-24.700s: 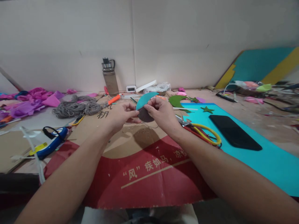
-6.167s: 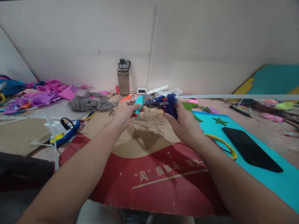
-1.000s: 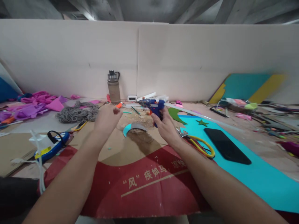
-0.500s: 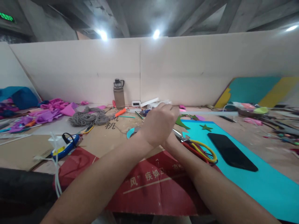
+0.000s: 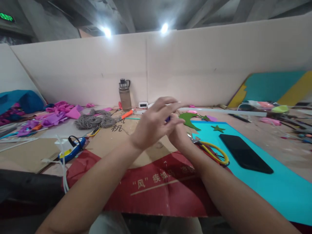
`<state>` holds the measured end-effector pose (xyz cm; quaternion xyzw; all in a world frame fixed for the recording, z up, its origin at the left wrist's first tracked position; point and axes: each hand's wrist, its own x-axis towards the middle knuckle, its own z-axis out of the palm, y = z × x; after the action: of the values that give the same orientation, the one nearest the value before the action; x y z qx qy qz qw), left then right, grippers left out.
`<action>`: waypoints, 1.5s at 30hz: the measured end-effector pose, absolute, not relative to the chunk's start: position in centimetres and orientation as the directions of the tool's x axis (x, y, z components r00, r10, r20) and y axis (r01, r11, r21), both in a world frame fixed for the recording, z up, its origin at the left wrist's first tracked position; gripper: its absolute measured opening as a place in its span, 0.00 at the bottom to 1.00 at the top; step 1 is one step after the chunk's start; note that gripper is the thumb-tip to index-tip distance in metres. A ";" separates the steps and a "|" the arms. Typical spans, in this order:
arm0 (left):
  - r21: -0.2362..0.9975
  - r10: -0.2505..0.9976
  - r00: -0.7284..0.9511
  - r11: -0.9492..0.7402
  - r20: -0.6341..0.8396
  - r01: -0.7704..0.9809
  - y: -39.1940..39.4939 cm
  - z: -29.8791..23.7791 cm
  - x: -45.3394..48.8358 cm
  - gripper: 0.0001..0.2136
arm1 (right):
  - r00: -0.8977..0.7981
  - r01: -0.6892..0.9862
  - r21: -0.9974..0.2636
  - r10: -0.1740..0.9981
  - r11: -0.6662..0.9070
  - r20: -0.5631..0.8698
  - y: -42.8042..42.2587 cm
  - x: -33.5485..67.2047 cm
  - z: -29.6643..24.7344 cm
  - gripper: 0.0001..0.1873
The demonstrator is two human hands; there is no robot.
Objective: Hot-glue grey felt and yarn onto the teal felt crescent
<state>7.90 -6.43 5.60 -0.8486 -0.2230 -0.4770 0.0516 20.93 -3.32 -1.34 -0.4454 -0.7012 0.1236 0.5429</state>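
We note the left hand, fingers spread and empty, crossed just before the right hand gripping the blue glue gun, long axis running rightward.

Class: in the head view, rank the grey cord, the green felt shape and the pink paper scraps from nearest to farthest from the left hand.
1. green felt shape, just right of the left hand.
2. grey cord, to its left.
3. pink paper scraps, far left.

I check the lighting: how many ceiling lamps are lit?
2: one bright round ceiling lamp up and left of the brown water bottle, the other up and right of it. More may lie outside the view.
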 end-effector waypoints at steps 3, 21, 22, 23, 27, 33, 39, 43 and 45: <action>0.455 0.630 0.114 -0.663 0.768 0.595 -5.1 4.3 4.1 0.09 | 0.081 0.438 -0.770 0.832 0.465 0.548 -3.2 21.5 -1.7 0.14; 0.366 0.993 0.112 -0.095 -0.028 0.926 1.9 -1.7 0.0 0.07 | 0.128 -0.104 -0.988 0.986 0.118 0.104 -1.5 19.8 -4.7 0.14; 0.371 0.993 0.113 -0.097 -0.022 0.924 2.0 -1.7 -0.1 0.08 | 0.118 -0.113 -0.985 0.986 0.134 0.121 -1.5 19.9 -4.7 0.14; 0.381 0.993 0.114 -0.100 -0.014 0.919 2.1 -1.6 -0.1 0.08 | 0.107 -0.118 -0.982 0.985 0.149 0.136 -1.4 19.9 -4.7 0.15; 0.610 0.988 0.153 -0.104 -0.028 0.786 2.0 -1.3 -0.3 0.08 | 0.071 -0.112 -0.975 0.980 0.191 0.184 -1.5 20.1 -4.1 0.16; 0.876 0.974 0.225 -0.089 -0.023 0.474 2.0 0.0 0.2 0.04 | 0.069 -0.046 -0.933 0.933 0.357 0.354 -2.9 20.8 -1.7 0.15; 0.981 0.989 0.077 -0.138 0.128 0.136 1.9 0.2 0.9 0.07 | 0.049 0.071 -0.870 0.870 0.488 0.491 -4.8 21.0 0.2 0.12; 0.989 0.989 0.012 -0.149 0.149 -0.015 1.2 0.1 0.0 0.12 | -0.020 0.228 -0.820 0.844 0.525 0.535 -5.4 20.7 -0.2 0.11; 0.986 0.988 -0.015 -0.157 0.157 -0.062 1.0 0.2 -0.5 0.14 | -0.041 0.283 -0.801 0.841 0.527 0.539 -5.6 20.5 -0.6 0.12</action>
<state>-0.52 0.99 0.17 -0.5192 -0.4456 -0.5559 -0.4720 20.50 -5.64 -0.57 -0.4158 -0.6762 0.2519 0.5536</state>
